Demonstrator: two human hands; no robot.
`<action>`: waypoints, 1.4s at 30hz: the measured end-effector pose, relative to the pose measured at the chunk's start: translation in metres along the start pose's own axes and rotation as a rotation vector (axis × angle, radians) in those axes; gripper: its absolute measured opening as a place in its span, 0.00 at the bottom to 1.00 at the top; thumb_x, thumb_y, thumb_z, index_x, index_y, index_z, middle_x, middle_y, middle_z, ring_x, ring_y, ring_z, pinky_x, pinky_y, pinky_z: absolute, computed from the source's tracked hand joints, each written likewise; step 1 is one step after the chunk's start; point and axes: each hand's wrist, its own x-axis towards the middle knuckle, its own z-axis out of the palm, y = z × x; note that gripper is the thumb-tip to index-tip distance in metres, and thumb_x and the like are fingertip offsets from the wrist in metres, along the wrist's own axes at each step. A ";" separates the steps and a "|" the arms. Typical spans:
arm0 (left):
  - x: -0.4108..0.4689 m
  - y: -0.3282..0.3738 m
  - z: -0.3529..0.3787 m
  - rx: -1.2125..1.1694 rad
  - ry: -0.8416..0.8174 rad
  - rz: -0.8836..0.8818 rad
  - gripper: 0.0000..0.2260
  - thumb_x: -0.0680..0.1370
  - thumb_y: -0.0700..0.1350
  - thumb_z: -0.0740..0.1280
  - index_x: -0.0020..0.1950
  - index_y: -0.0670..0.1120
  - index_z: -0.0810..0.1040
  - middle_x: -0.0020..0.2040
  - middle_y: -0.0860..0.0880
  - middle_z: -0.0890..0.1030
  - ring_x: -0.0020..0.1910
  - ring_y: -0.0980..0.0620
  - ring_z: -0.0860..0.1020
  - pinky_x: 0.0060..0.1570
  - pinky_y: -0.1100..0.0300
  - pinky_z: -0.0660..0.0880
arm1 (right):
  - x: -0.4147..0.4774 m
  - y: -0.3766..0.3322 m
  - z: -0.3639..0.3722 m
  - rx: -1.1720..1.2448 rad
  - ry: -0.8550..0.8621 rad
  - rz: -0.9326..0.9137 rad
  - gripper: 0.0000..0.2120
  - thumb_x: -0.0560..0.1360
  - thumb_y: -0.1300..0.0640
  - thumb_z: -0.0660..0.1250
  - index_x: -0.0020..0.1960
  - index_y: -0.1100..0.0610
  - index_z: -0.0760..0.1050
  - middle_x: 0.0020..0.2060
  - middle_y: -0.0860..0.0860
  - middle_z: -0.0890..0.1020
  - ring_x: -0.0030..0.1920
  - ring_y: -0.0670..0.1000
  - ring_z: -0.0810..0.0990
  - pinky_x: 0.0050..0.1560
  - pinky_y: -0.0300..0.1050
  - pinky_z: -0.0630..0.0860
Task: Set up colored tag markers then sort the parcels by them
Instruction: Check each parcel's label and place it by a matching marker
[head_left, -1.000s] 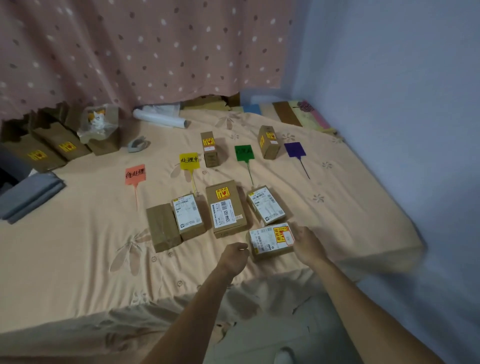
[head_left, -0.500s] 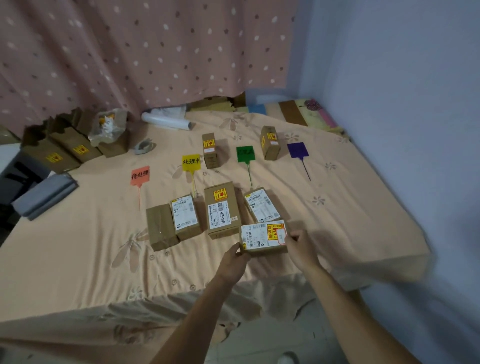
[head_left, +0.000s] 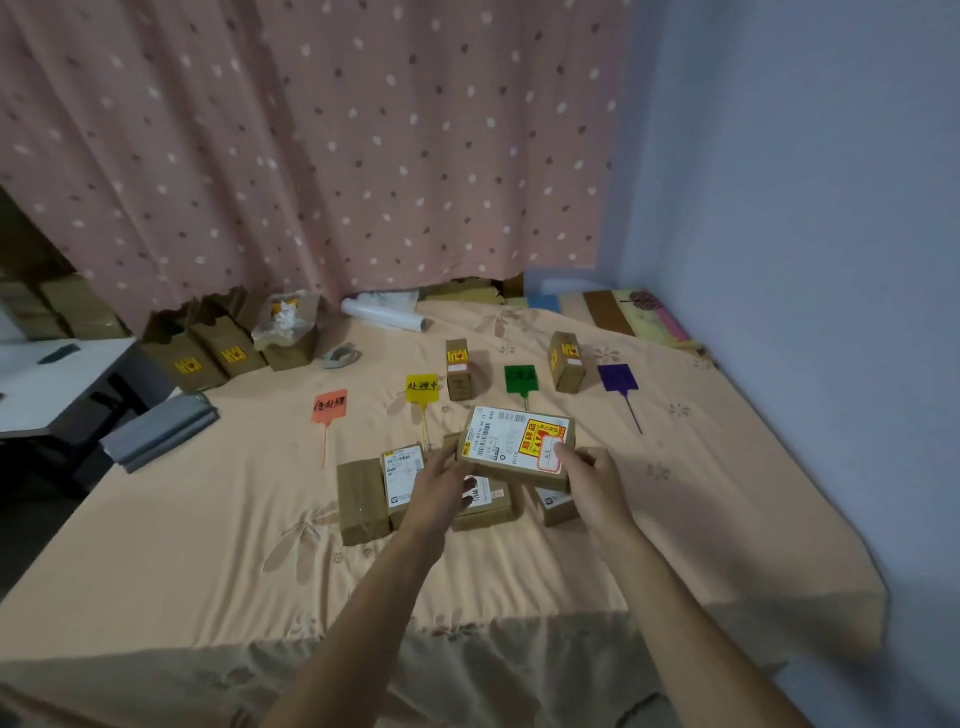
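Labelled parcel (head_left: 511, 449) now lifted, two-handed.

2 bare forearms in view, no sleeves, no watch, rings or gloves seen. Left hand (head_left: 439, 493) and right hand (head_left: 597, 480) uncovered, fingers slim; nails too blurred to tell.

both hands (head_left: 439, 486) (head_left: 597, 480) outstretched, gripping
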 end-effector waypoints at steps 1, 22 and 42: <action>-0.001 0.004 -0.004 -0.022 0.012 0.001 0.15 0.81 0.45 0.66 0.67 0.55 0.79 0.52 0.50 0.87 0.47 0.50 0.80 0.45 0.57 0.76 | -0.003 -0.005 0.002 0.019 -0.016 -0.002 0.08 0.78 0.53 0.71 0.51 0.57 0.76 0.42 0.51 0.88 0.37 0.44 0.87 0.30 0.34 0.78; -0.031 0.016 -0.019 -0.083 -0.087 0.149 0.17 0.82 0.56 0.64 0.71 0.61 0.75 0.56 0.53 0.87 0.57 0.49 0.85 0.49 0.54 0.82 | -0.057 0.001 0.034 0.221 -0.316 0.038 0.18 0.78 0.62 0.69 0.68 0.55 0.75 0.56 0.55 0.87 0.55 0.55 0.87 0.49 0.48 0.83; -0.046 0.015 -0.040 -0.098 -0.095 0.217 0.18 0.81 0.48 0.68 0.70 0.61 0.77 0.56 0.52 0.87 0.56 0.51 0.86 0.52 0.56 0.82 | -0.062 0.011 0.058 0.227 -0.288 0.004 0.13 0.80 0.55 0.68 0.64 0.49 0.80 0.54 0.51 0.88 0.54 0.55 0.87 0.44 0.47 0.84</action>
